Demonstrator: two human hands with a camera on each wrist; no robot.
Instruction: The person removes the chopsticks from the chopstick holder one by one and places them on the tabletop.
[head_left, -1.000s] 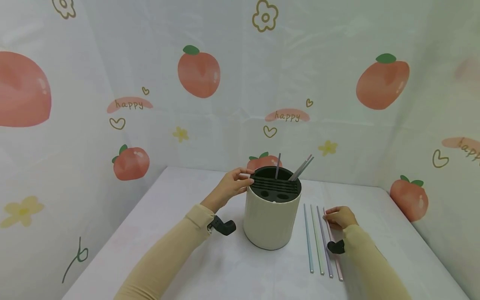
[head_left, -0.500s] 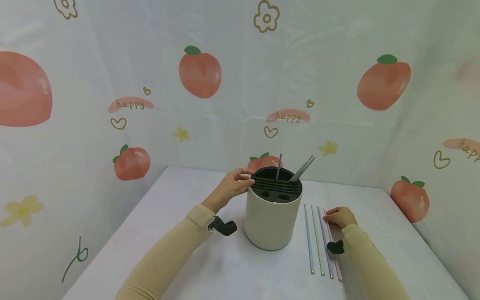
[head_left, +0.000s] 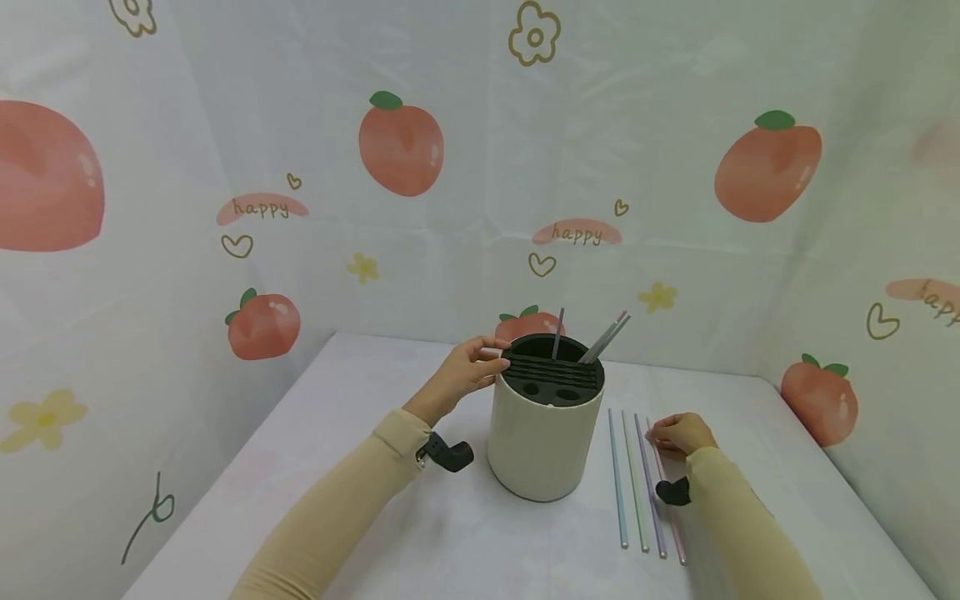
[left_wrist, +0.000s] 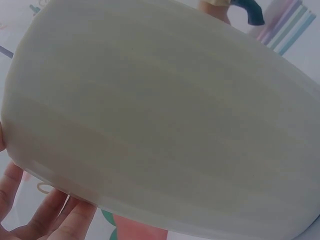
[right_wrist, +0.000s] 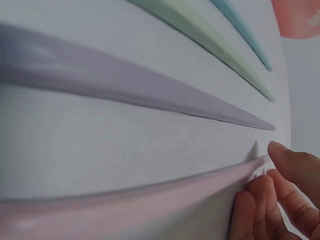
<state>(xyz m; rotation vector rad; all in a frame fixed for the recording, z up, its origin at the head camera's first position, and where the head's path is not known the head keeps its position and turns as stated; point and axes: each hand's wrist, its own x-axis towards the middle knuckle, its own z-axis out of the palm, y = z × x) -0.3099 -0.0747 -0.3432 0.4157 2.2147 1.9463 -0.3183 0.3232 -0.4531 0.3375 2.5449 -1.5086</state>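
Note:
A cream utensil holder (head_left: 546, 450) with a black slotted insert (head_left: 551, 379) stands mid-table. My left hand (head_left: 471, 367) rests at its left rim with fairly straight fingers; the left wrist view shows the fingertips (left_wrist: 80, 217) against its wall (left_wrist: 165, 120). To the right lie parallel pastel chopsticks: blue (head_left: 619, 492), green (head_left: 637, 492), purple (head_left: 652, 492) and pink (head_left: 677, 542). My right hand (head_left: 681, 435) pinches the far end of the pink chopstick (right_wrist: 125, 205) between thumb and fingers, low over the table. Part of that chopstick is hidden under the wrist.
Several sticks (head_left: 606, 337) lean in the back opening of the holder. Round holes and narrow slots show in its top. The white-covered table (head_left: 465, 542) runs back to a white curtain (head_left: 450, 275) printed with fruit. Each wrist wears a black camera mount (head_left: 447, 455).
The head view shifts very slightly. Both hands keep their places, and the near end of the pink chopstick has edged a little to the right.

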